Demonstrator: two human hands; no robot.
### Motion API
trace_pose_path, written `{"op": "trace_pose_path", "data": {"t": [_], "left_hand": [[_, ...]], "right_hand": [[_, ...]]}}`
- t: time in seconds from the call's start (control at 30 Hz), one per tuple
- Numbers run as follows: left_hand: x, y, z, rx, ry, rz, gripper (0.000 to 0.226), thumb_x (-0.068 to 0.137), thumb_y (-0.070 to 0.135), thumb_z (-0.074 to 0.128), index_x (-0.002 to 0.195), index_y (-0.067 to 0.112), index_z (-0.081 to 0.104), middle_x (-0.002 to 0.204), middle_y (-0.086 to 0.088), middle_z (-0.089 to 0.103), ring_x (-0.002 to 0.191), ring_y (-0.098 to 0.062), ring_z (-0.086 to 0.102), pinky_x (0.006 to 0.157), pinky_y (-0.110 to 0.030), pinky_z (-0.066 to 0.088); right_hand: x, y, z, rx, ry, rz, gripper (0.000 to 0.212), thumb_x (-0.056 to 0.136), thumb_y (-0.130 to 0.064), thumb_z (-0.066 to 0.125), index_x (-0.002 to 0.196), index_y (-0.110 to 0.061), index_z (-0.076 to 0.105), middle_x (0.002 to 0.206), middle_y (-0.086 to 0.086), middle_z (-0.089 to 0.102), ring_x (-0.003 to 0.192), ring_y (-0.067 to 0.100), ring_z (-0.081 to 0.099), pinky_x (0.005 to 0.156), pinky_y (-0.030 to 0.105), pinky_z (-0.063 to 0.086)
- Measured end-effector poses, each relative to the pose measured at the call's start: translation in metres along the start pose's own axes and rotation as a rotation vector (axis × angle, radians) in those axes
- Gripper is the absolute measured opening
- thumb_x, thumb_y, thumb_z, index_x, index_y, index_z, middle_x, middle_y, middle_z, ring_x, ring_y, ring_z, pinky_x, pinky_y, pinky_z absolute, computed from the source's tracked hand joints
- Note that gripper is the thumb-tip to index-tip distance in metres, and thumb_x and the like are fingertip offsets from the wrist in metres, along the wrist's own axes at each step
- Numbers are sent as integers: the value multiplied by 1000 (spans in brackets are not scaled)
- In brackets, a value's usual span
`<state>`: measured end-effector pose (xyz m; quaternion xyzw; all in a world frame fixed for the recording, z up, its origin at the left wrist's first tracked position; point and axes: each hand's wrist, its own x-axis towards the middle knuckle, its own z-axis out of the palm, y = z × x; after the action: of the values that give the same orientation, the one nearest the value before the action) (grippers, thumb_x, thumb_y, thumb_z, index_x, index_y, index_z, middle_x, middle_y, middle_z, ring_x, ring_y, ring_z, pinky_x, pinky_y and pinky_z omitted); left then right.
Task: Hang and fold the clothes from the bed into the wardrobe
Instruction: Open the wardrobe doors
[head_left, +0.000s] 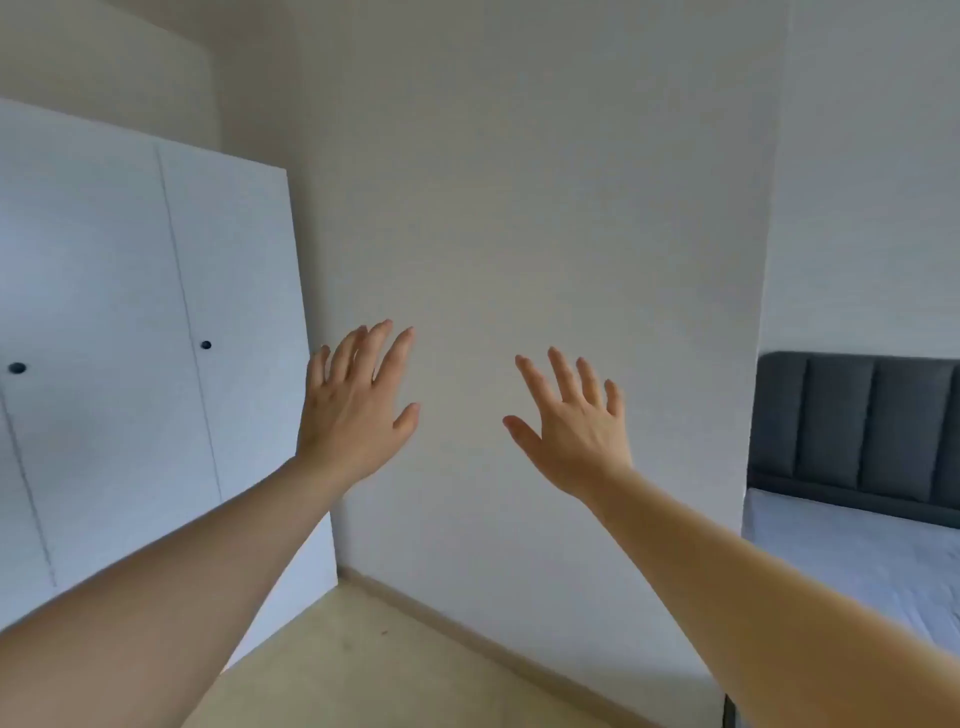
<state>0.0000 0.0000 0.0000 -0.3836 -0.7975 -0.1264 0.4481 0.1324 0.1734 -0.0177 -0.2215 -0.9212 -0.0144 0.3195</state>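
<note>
Head view, left hand: the left hand (353, 410) is held up in front of the plain white wall (519, 208), fingers straight and a little spread, nothing gripped.
Head view, right hand: the right hand (576, 436) is raised level with it and apart from it, fingers fanned out, back toward the camera, nothing held either.
Wardrobe: the tall white flat-fronted wardrobe (130, 312) is seen at the left, its visible doors closed; two small dark round knobs (205, 344) are picked out on the door fronts.
Bed: the bed with the dark grey padded headboard (857, 426) is caught at the right edge, well apart from the wardrobe, only a corner of it in view.
Clothes: no clothes are seen anywhere; the visible strip of pale sheet (857, 561) shows no garment, and the rest of the bed is cut off, so where they lie cannot be told.
Floor: a pale beige floor (363, 670) is seen below the wall, between wardrobe and bed.
Step in hand: the very opening is judged to be under way, with nothing picked up, nothing hung and the doors unopened.
Next move: a turn to the right toward the bed is called for, so a garment can be found and gripped; alternatively a knob is to be pinched and a door drawn open first, so that rail and shelves are ready.
</note>
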Motion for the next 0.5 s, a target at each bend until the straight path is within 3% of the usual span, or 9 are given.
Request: {"op": "trace_pose_path", "data": {"t": [0.27,0.5], "left_hand": [[-27,-126,24,161,-73,-181,68,86,35,58,145,17,30,151,-7,29,136,-28,29,107,-46,22],[-50,-291,52,199,-117,-339,68,90,40,50,148,23,19,155,1,16,140,-21,16,110,-35,12]], "right_hand": [[57,-106,81,124,-64,-166,62,95,-55,28,148,-36,2,159,0,0,145,27,1,115,46,6],[127,-260,161,255,-96,-287,61,96,-53,28,148,-35,4,159,1,3,145,27,6,114,45,9]]}}
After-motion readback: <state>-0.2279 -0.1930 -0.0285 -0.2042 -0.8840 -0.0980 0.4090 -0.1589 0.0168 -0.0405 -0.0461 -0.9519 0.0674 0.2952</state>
